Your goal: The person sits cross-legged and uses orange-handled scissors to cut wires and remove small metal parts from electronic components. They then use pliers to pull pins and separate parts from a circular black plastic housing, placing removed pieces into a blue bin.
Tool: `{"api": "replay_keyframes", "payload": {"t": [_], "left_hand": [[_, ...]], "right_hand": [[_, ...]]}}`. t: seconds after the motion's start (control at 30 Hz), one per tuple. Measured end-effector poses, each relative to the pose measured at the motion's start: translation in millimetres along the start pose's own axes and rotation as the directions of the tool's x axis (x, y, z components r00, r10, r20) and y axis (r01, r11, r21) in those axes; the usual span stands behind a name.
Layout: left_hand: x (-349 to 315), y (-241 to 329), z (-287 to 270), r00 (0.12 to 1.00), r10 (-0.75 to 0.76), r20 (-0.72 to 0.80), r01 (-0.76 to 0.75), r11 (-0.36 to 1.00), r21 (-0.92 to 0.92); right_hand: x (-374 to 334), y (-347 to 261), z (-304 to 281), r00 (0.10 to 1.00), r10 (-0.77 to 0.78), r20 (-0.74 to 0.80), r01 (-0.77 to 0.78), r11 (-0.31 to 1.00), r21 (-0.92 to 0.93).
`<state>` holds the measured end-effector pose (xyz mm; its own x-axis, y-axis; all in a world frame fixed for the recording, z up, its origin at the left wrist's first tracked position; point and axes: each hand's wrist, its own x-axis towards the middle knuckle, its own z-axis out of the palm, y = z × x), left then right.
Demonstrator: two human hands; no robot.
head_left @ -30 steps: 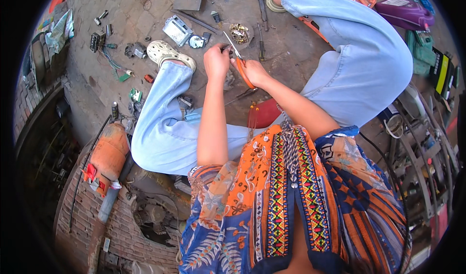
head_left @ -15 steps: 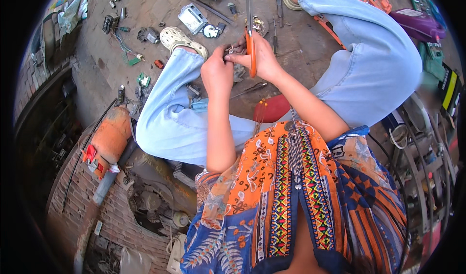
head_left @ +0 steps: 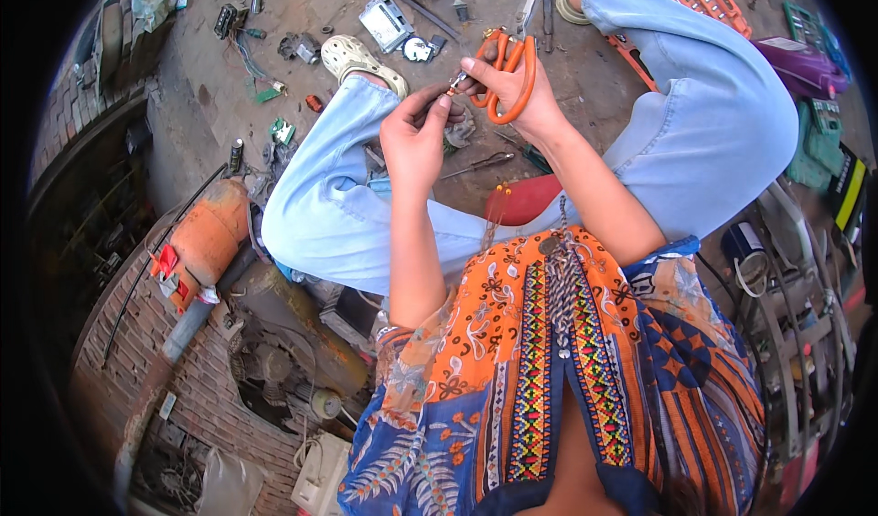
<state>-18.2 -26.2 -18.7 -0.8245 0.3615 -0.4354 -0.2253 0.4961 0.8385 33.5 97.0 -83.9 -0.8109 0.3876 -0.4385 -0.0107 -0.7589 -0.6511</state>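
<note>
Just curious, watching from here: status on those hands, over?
Right hand grips orange-handled scissors. Left hand pinches a thin wire at the blades. Nothing between them.

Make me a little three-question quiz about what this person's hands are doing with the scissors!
1. True or false: the right hand holds the orange-handled scissors.
2. What does the left hand pinch: (a) a thin dark wire, (b) a hammer, (c) a cup?
3. Fill in: the scissor tips point toward the person's ____ hand.

Key: 1 true. 2 a. 3 left.
</note>
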Motion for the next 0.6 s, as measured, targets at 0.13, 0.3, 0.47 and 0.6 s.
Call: {"api": "replay_keyframes", "payload": {"t": [0.13, 0.3, 0.47, 0.6], "left_hand": [[2, 0, -1, 0.997, -0.043, -0.068, 0.044, 0.999, 0.010], [14, 1, -2, 0.948, 0.142, -0.284, -0.091, 0.979, 0.185], [22, 5, -3, 0.884, 0.273, -0.380, -0.110, 0.911, 0.397], [22, -2, -6, 0.868, 0.350, -0.353, -0.098, 0.817, 0.569]], "right_hand": [[1, -6, 0, 0.996, 0.087, 0.012, -0.082, 0.972, -0.221], [0, 8, -10, 0.996, 0.090, 0.015, -0.043, 0.611, -0.791], [-22, 27, 2, 0.984, 0.030, 0.173, 0.137, 0.485, -0.864], [-28, 27, 7, 0.982, 0.028, 0.184, 0.158, 0.403, -0.901]]}}
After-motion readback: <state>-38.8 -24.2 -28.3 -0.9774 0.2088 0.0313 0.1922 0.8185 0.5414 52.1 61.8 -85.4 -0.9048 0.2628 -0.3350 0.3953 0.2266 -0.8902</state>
